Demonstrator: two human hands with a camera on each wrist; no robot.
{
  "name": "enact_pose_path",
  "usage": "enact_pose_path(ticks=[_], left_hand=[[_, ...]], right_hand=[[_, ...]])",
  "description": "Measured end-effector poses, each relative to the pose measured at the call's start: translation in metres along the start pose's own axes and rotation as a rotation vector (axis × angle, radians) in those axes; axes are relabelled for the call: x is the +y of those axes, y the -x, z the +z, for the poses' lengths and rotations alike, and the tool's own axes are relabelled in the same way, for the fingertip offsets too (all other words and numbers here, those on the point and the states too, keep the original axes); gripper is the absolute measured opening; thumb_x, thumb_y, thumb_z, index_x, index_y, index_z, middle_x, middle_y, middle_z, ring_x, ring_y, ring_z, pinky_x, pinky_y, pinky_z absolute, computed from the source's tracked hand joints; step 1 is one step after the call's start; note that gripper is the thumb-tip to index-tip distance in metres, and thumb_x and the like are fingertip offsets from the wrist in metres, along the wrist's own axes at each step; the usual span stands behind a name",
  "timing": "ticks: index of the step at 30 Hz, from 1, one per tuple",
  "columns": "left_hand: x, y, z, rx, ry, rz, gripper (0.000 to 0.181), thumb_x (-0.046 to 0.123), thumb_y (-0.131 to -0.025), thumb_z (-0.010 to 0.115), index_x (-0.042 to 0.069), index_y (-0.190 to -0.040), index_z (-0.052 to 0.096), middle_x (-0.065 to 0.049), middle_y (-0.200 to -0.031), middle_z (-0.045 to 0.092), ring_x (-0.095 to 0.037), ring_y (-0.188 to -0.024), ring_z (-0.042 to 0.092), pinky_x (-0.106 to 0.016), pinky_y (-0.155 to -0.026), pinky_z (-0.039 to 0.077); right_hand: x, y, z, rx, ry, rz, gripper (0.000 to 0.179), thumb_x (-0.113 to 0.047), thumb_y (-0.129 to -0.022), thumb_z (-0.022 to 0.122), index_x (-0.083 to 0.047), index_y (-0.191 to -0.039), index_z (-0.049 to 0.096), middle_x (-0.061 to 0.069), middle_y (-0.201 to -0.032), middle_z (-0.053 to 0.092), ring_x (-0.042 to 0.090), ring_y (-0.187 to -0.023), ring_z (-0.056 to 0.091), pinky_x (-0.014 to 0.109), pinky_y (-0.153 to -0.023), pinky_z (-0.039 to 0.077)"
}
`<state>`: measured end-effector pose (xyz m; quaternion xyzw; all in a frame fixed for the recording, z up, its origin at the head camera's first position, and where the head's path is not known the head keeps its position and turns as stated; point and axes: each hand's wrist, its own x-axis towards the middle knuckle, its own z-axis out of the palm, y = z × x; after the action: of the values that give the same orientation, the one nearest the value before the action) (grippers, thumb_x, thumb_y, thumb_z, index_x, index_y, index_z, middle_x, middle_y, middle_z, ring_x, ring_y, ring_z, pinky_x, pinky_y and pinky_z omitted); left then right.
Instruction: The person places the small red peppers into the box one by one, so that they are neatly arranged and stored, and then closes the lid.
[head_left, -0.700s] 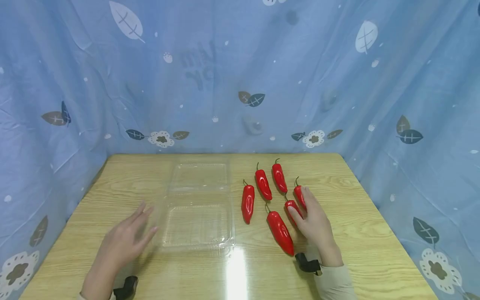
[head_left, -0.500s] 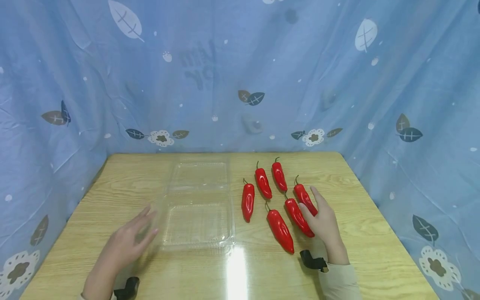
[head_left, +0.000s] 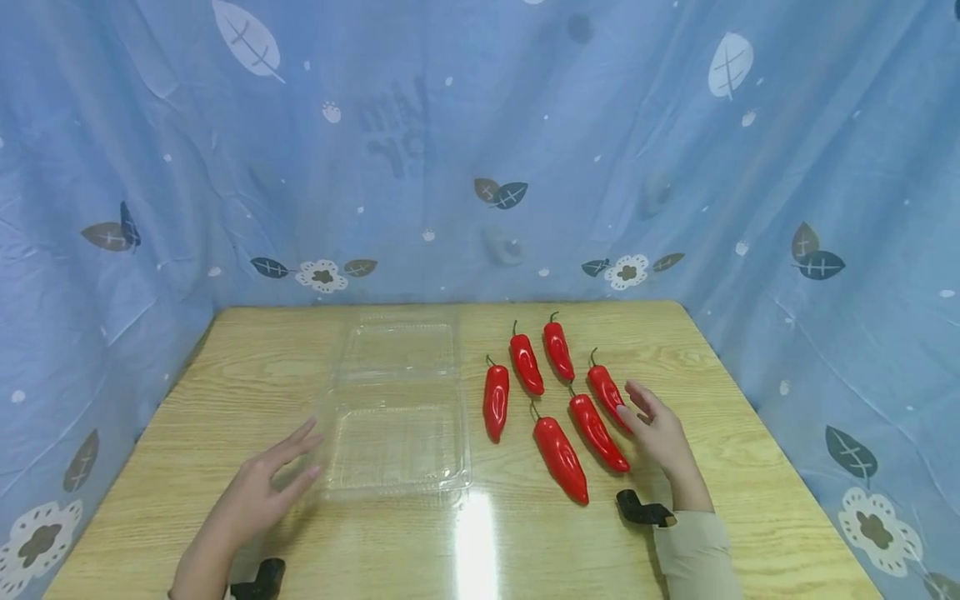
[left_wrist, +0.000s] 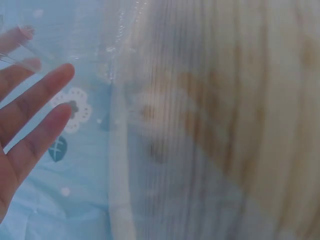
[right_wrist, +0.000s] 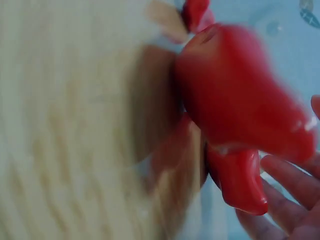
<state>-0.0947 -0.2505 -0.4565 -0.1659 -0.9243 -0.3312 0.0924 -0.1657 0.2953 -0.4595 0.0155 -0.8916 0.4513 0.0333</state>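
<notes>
Several glossy red chili peppers with thin stems lie on the table's right half in the head view. My right hand is beside the rightmost pepper, fingers loosely bent and gripping nothing. Its thumb is close to that pepper; whether they touch I cannot tell. In the right wrist view a blurred pepper looms large, with a second pepper just in front of the right fingers. A clear plastic clamshell box lies open left of the peppers. My left hand, fingers spread and holding nothing, hovers by its left edge.
The wooden table ends at a blue leaf-print curtain behind and at both sides. The clamshell's lid half lies toward the back. Black wrist cameras are worn below both hands.
My right hand has drawn back to the right, off the two rightmost peppers, which now show in full. The left hand has shifted slightly right. The peppers and box stay put.
</notes>
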Motion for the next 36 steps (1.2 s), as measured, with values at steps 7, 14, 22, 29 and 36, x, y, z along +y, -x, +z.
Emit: enact_pose_path(ticks=[7,14,22,29,36], left_hand=[[-0.002,-0.002,0.002,0.041,0.015,0.092,0.037,0.010,-0.089,0.065,0.003,-0.125,0.060,-0.018,-0.139,0.050,-0.008,-0.123,0.050,-0.035,-0.083,0.058],[-0.007,-0.001,0.005,0.065,0.094,0.115,0.035,0.006,-0.088,0.065,0.001,-0.122,0.061,-0.010,-0.142,0.048,0.011,-0.121,0.042,-0.019,-0.084,0.054],[-0.014,0.005,0.007,0.057,0.215,0.104,0.033,0.000,-0.088,0.062,-0.001,-0.122,0.060,-0.005,-0.146,0.044,0.011,-0.119,0.046,-0.008,-0.090,0.047],[-0.016,0.006,0.009,0.055,0.284,0.061,0.031,0.000,-0.090,0.061,-0.004,-0.120,0.060,-0.018,-0.145,0.042,0.011,-0.115,0.049,-0.002,-0.093,0.041],[-0.022,0.004,0.011,0.073,0.328,0.062,0.031,-0.001,-0.089,0.061,-0.005,-0.119,0.060,-0.022,-0.144,0.041,0.010,-0.116,0.050,-0.002,-0.093,0.041]], right_hand=[[0.013,-0.006,0.000,-0.049,-0.075,0.044,0.062,-0.028,-0.097,0.054,-0.001,-0.147,0.029,0.021,-0.152,0.030,0.039,-0.140,0.029,0.053,-0.113,0.029],[0.026,-0.015,0.005,-0.082,-0.122,0.025,0.066,-0.029,-0.096,0.057,-0.002,-0.148,0.027,0.021,-0.154,0.025,0.040,-0.140,0.026,0.053,-0.113,0.028],[0.037,-0.018,0.010,-0.136,-0.172,0.047,0.072,-0.027,-0.093,0.061,-0.007,-0.150,0.024,0.016,-0.157,0.021,0.037,-0.142,0.024,0.035,-0.114,0.031],[0.041,-0.020,0.013,-0.131,-0.133,0.035,0.071,-0.025,-0.092,0.062,-0.009,-0.150,0.025,0.016,-0.156,0.023,0.037,-0.143,0.020,0.052,-0.116,0.022],[0.037,-0.023,0.016,-0.114,-0.106,0.051,0.071,-0.023,-0.091,0.063,-0.010,-0.150,0.026,0.017,-0.155,0.025,0.038,-0.143,0.020,0.057,-0.116,0.020]])
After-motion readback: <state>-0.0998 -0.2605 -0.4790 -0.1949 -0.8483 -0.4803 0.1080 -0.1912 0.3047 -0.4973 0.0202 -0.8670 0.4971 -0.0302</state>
